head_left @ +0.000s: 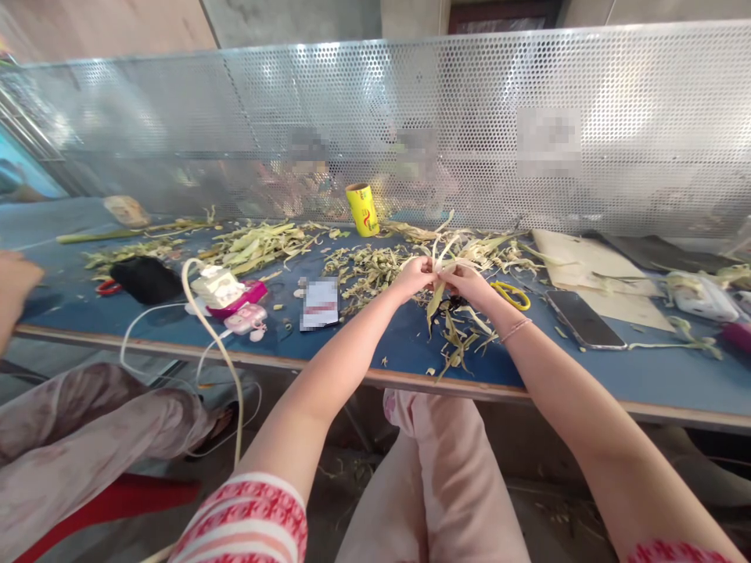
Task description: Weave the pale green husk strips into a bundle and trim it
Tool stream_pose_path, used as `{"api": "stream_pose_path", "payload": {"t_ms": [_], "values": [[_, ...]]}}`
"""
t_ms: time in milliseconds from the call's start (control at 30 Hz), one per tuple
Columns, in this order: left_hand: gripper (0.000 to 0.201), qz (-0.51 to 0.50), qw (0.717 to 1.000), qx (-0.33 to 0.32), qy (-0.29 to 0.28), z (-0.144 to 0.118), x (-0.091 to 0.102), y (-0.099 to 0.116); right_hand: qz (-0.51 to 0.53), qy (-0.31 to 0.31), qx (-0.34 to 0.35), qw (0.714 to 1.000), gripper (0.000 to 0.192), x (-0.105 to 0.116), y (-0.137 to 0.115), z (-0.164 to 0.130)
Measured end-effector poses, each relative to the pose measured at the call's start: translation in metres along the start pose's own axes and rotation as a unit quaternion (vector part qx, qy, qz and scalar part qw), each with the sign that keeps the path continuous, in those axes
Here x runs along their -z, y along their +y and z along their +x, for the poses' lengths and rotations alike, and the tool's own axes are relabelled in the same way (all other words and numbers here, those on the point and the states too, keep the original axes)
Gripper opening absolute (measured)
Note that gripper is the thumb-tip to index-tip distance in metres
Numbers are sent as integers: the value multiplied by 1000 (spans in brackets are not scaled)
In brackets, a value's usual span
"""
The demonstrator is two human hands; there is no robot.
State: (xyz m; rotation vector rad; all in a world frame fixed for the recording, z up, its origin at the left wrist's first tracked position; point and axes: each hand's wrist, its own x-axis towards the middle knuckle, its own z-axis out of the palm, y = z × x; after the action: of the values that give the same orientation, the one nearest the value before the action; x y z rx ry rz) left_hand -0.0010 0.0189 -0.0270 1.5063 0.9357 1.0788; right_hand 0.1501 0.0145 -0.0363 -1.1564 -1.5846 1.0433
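Note:
Both my hands meet above the blue table, fingers pinched on a bundle of pale dried leaf strips [441,262]. My left hand [416,275] grips the strips from the left and my right hand [463,280] from the right, fingertips close together. Some strips curl up above the fingers, and greener leaf ends hang below toward the table edge. Just right of my right hand lie yellow-handled scissors [512,295], their blades hidden. A heap of curled leaf scraps [369,274] spreads on the table to the left of my hands.
A yellow tube [362,211] stands by the perforated metal screen [481,156]. To the right are a phone [587,319] and cardboard [592,262]. Left are a leaf pile [255,246], a corded power strip [220,289], a black pouch [146,280] and another person's hand [17,285].

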Motion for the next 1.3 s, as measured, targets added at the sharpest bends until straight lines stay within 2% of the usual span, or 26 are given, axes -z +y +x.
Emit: {"api": "stream_pose_path", "payload": {"t_ms": [233, 400, 600, 733, 867, 1067, 1167, 1300], "values": [[16, -35, 999, 30, 19, 0, 0, 3, 11, 47, -2, 999, 13, 1, 3, 5], [17, -83, 994, 56, 33, 1, -1, 6, 14, 56, 22, 998, 11, 4, 2, 6], [15, -118, 989, 86, 23, 2, 1, 5, 41, 68, 35, 996, 14, 3, -1, 2], [10, -110, 991, 79, 10, 0, 1, 4, 6, 64, 55, 996, 19, 7, 4, 6], [19, -89, 993, 72, -5, -2, 0, 6, -3, 69, 72, 995, 19, 13, 6, 7], [32, -46, 997, 59, -16, -7, -3, 10, -35, 55, 53, 996, 20, 12, 4, 6], [29, -35, 997, 61, -12, -5, -2, 7, -15, 68, 24, 997, 23, 10, 4, 7], [25, -37, 997, 63, 0, -2, -1, 4, -9, 81, 31, 996, 22, 10, 3, 7]]}}
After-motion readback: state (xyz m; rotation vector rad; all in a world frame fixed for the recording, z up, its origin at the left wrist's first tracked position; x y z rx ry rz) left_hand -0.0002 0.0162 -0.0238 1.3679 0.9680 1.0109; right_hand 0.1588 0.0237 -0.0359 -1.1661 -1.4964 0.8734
